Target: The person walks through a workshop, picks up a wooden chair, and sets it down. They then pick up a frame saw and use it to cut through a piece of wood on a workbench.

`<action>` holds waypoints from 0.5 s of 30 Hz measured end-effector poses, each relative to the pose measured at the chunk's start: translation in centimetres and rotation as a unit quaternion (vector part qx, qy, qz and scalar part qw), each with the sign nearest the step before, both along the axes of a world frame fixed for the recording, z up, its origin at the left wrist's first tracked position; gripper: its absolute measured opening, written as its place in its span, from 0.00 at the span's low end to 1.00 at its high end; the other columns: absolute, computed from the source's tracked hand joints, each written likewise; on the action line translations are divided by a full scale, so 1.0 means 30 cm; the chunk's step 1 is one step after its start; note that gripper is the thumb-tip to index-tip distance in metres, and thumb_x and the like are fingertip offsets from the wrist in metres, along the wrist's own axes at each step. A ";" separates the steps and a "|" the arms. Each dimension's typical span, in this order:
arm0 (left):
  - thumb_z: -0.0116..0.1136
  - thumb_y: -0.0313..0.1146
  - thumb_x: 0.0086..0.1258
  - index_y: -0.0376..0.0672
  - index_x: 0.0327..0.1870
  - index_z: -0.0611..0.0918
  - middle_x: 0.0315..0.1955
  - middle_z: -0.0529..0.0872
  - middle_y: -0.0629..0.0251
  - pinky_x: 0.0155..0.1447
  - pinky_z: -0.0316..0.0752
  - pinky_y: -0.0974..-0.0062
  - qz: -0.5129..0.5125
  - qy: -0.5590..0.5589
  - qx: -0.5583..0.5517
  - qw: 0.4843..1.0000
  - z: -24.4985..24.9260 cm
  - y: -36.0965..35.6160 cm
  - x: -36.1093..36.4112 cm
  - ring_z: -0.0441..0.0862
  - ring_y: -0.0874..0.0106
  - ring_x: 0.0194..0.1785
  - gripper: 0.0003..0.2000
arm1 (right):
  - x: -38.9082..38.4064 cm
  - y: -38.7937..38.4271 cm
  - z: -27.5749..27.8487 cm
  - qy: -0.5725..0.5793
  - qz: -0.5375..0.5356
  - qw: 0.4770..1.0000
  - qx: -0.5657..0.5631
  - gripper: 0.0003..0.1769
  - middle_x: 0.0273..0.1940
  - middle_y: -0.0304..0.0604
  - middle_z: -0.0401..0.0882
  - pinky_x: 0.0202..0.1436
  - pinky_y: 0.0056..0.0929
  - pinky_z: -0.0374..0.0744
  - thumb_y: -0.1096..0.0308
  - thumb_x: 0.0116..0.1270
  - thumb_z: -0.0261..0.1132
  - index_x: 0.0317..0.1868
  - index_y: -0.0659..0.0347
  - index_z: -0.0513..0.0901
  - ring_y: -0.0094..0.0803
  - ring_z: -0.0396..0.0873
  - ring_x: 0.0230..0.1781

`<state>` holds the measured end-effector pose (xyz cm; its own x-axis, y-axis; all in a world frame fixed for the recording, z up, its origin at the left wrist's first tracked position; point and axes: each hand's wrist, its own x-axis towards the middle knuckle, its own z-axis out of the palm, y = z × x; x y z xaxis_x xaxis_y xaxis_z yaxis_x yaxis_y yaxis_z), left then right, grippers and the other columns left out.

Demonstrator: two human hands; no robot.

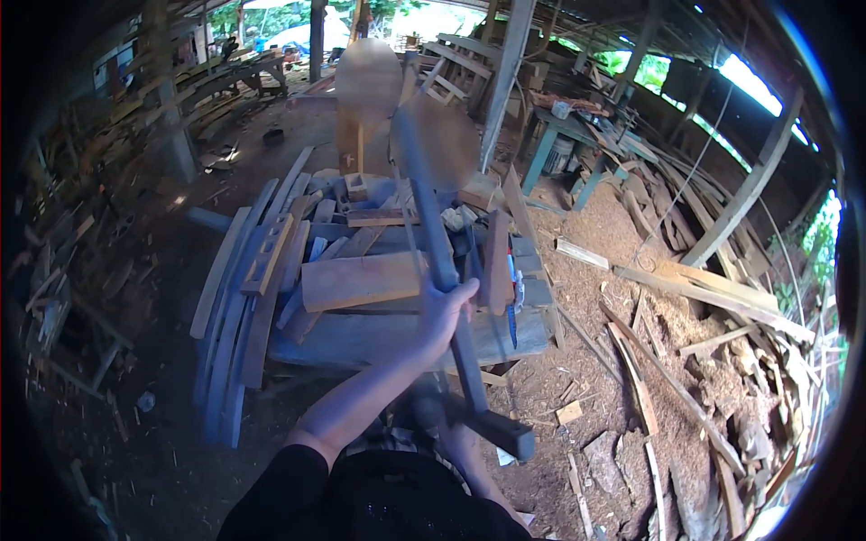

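A long, straight, grey-brown bar (431, 221) slants across the middle of the view, from the far end of the workbench down toward my body. My left hand (444, 316) is closed around it, a little below its middle. At its lower end a thick, dark block (503, 433) lies crosswise. My right hand (460, 444) is low by my waist, right beside that block, which covers part of it; its fingers are hidden. Under my left hand, the workbench (523, 335) carries a wide board (361, 281) and several loose wood pieces.
Long planks (230, 316) lean at the bench's left. A slotted wooden piece (268, 255) rests on them. A blue-handled tool (512, 325) lies at the bench's right edge. Sawdust and offcuts (645, 379) cover the ground at right. A green table (564, 135) stands behind, near a post (507, 81).
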<state>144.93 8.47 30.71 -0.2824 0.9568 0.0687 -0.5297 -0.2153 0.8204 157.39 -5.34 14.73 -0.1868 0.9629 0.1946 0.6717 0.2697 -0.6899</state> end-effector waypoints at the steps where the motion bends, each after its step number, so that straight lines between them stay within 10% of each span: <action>1: 0.67 0.28 0.62 0.45 0.40 0.67 0.24 0.74 0.70 0.22 0.71 0.77 -0.001 0.014 -0.010 1.000 -0.003 0.000 0.008 0.73 0.78 0.19 0.17 | 0.009 -0.031 0.004 -0.051 -0.009 0.997 0.053 0.23 0.40 0.60 0.81 0.49 0.48 0.77 0.56 0.65 0.65 0.54 0.63 0.80 0.55 0.79 0.44; 5: 0.66 0.29 0.63 0.44 0.45 0.64 0.24 0.75 0.69 0.23 0.73 0.77 0.025 0.026 0.009 0.999 -0.028 0.013 0.057 0.75 0.78 0.19 0.20 | 0.016 -0.105 0.046 -0.159 -0.022 0.986 -0.043 0.16 0.47 0.58 0.79 0.48 0.45 0.78 0.66 0.62 0.67 0.48 0.66 0.79 0.57 0.78 0.48; 10: 0.63 0.27 0.65 0.43 0.46 0.62 0.25 0.75 0.68 0.21 0.74 0.77 0.008 0.039 -0.021 0.999 -0.018 0.030 0.093 0.76 0.78 0.20 0.20 | 0.015 -0.133 0.056 -0.007 0.058 0.994 0.089 0.18 0.44 0.55 0.78 0.50 0.45 0.78 0.68 0.62 0.67 0.49 0.68 0.77 0.53 0.78 0.45; 15: 0.60 0.27 0.67 0.42 0.46 0.61 0.26 0.75 0.66 0.21 0.71 0.79 0.048 0.111 -0.013 0.993 -0.049 0.097 0.134 0.75 0.80 0.20 0.18 | -0.110 -0.049 0.230 -0.111 0.064 0.975 0.181 0.24 0.50 0.57 0.73 0.55 0.44 0.76 0.66 0.60 0.68 0.53 0.69 0.74 0.51 0.74 0.51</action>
<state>148.94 11.39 29.24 -0.3530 0.9284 0.1160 -0.3124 -0.2338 0.9208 154.09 -6.80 21.64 -0.3780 0.8041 0.4589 0.7381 0.5610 -0.3749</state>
